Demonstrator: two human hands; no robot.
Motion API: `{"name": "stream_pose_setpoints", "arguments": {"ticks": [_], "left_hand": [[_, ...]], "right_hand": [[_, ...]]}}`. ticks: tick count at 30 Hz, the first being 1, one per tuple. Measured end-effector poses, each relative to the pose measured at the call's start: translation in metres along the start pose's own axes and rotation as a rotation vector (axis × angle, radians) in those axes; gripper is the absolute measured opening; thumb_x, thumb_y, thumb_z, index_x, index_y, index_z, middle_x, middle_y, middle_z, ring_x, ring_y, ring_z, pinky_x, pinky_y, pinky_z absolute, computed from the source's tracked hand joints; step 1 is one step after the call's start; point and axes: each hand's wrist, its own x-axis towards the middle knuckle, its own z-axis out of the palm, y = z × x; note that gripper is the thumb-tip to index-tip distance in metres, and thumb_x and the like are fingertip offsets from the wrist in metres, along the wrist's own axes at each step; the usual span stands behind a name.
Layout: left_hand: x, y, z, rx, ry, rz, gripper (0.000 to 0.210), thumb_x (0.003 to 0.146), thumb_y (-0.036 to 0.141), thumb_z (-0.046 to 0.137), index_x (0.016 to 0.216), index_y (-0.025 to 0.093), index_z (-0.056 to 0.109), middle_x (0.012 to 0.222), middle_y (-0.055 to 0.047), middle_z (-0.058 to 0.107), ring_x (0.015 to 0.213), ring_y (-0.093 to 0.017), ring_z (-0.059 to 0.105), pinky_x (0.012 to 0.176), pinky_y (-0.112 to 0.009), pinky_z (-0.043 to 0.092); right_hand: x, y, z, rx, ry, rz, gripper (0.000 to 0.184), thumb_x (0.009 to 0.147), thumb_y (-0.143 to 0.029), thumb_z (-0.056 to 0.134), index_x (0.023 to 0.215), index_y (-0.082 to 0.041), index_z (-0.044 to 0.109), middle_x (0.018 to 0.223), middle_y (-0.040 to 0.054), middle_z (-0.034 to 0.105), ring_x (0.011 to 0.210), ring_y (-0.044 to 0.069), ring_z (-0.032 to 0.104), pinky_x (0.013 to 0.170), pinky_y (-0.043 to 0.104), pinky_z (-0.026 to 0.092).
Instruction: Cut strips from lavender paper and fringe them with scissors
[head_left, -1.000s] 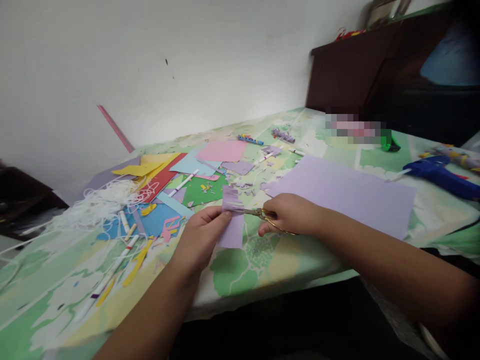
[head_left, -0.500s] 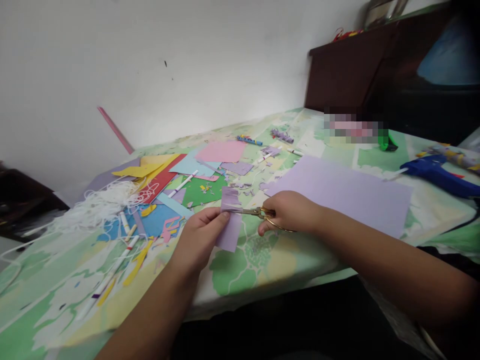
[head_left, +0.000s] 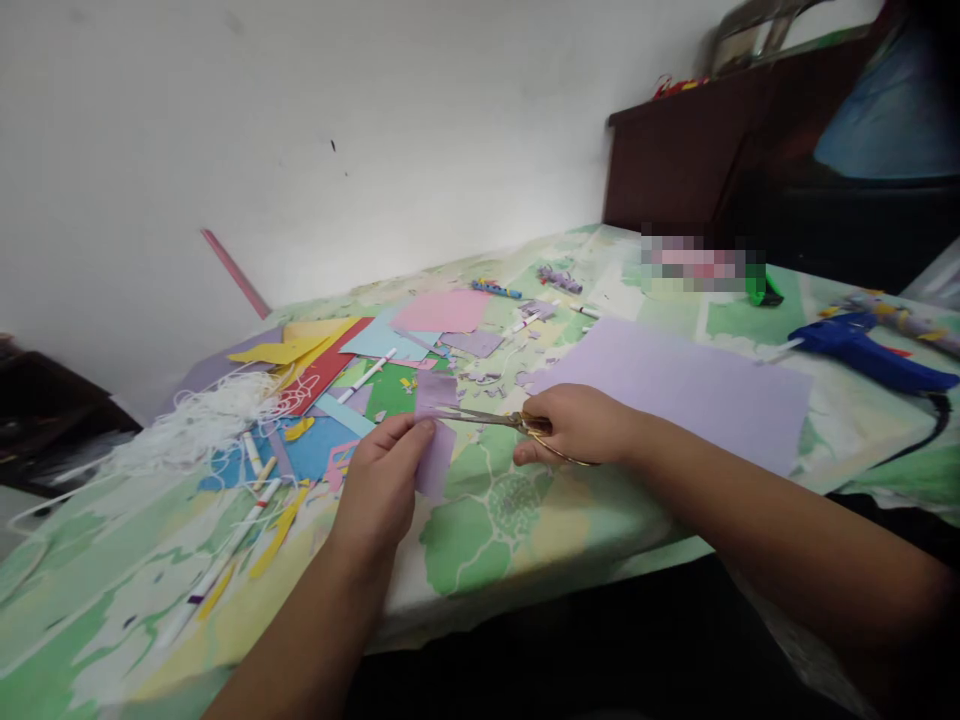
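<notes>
Between thumb and fingers, my left hand (head_left: 382, 475) pinches a small strip of purple paper (head_left: 435, 462) above the table. Slits run into the upper part of the strip. My right hand (head_left: 581, 425) grips a pair of scissors (head_left: 491, 417) by its gold handles. The blades are slightly apart and point left, their tips at the strip just above my left thumb. A large purple sheet (head_left: 690, 390) lies flat behind my right hand and forearm.
Left of my hands lie tangled white string (head_left: 202, 420), coloured paper sheets (head_left: 442, 312), markers (head_left: 367, 375) and yellow scraps (head_left: 279, 535). A blue glue gun (head_left: 862, 350) rests at the right. Decorated rolls (head_left: 496, 289) lie at the back, near the wall.
My left hand and the purple strip have shifted left, away from my right hand. The scissor blades, earlier closed deep across the strip, are now parted and drawn partly out of it.
</notes>
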Motion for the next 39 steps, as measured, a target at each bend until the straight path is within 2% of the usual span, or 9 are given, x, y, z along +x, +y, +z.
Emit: {"name": "stream_pose_setpoints", "arguments": {"ticks": [7,15,23,27,33,39], "left_hand": [[0.003,-0.003,0.001,-0.046,-0.062,-0.001,0.015,0.063,0.031,0.056,0.069,0.017,0.058,0.044,0.005,0.054,0.041,-0.009,0.047,0.040,-0.018,0.034],[0.004,-0.007,-0.002,0.043,-0.091,0.040,0.014,0.065,0.032,0.054,0.066,0.019,0.058,0.043,0.005,0.053,0.041,-0.008,0.044,0.040,-0.018,0.031],[0.004,-0.006,-0.002,-0.016,0.014,0.052,0.011,0.063,0.030,0.057,0.066,0.020,0.058,0.049,0.006,0.054,0.046,-0.007,0.046,0.043,-0.017,0.033],[0.005,-0.006,-0.002,0.007,-0.029,0.068,0.017,0.068,0.034,0.051,0.066,0.018,0.056,0.045,0.006,0.052,0.043,-0.007,0.045,0.043,-0.017,0.033],[0.008,-0.010,0.003,-0.096,-0.125,0.026,0.014,0.071,0.030,0.049,0.075,0.018,0.053,0.052,0.004,0.056,0.048,-0.008,0.050,0.047,-0.018,0.037],[0.007,-0.009,0.007,-0.123,-0.204,0.014,0.013,0.071,0.027,0.050,0.080,0.017,0.051,0.058,0.004,0.057,0.047,-0.007,0.049,0.046,-0.018,0.037]], "right_hand": [[0.001,-0.002,0.000,0.040,-0.043,-0.038,0.050,0.058,-0.068,0.038,0.057,-0.018,0.045,0.050,-0.0020,0.044,0.046,0.008,0.032,0.043,0.020,0.018],[0.002,0.000,0.003,0.073,-0.065,-0.059,0.051,0.059,-0.068,0.037,0.059,-0.018,0.047,0.052,-0.0016,0.045,0.047,0.008,0.033,0.044,0.021,0.018],[0.002,0.001,0.004,0.072,-0.126,-0.069,0.056,0.060,-0.069,0.033,0.066,-0.017,0.050,0.056,0.0003,0.046,0.049,0.009,0.034,0.046,0.021,0.020],[0.002,0.002,0.004,0.066,-0.130,-0.068,0.055,0.060,-0.069,0.033,0.067,-0.016,0.051,0.056,0.0003,0.046,0.049,0.009,0.035,0.046,0.021,0.021],[0.002,0.003,0.005,0.061,-0.093,-0.028,0.053,0.062,-0.066,0.034,0.069,-0.017,0.052,0.060,0.0013,0.049,0.051,0.010,0.038,0.046,0.021,0.022],[0.001,0.001,0.005,0.053,-0.100,-0.011,0.052,0.062,-0.066,0.036,0.067,-0.017,0.052,0.058,0.0011,0.049,0.050,0.010,0.038,0.045,0.021,0.022]]}}
